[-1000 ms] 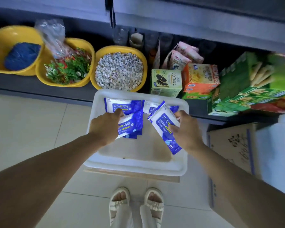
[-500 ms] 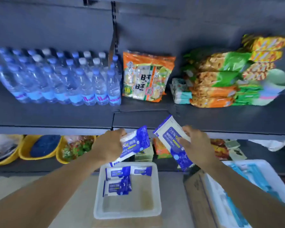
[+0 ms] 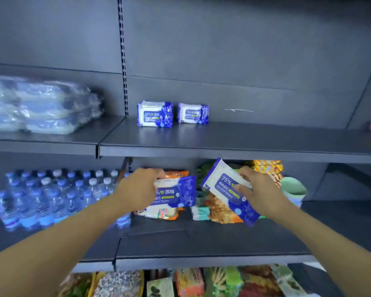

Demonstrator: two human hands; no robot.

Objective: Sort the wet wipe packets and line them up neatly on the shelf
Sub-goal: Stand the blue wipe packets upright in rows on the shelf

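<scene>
My left hand (image 3: 138,186) grips a blue and white wet wipe packet (image 3: 176,192) held flat, label facing me. My right hand (image 3: 258,190) grips a second wipe packet (image 3: 224,186), tilted with one corner up. Both packets hang in front of the middle shelf, below the front edge of the dark upper shelf (image 3: 234,144). On that upper shelf two more wipe packets stand upright side by side near the back: a left one (image 3: 155,114) and a right one (image 3: 193,113).
Clear wrapped bundles (image 3: 39,106) lie on the upper shelf at left. The middle shelf holds a block of water bottles (image 3: 51,196) and orange snack bags (image 3: 223,209). More snack packs (image 3: 191,281) fill the bottom shelf. To the right of the standing packets the upper shelf shows bare surface.
My view has swung up from the white bin on the floor to the shelves. Both hands have risen with a packet each, from the bin up to just below the upper shelf.
</scene>
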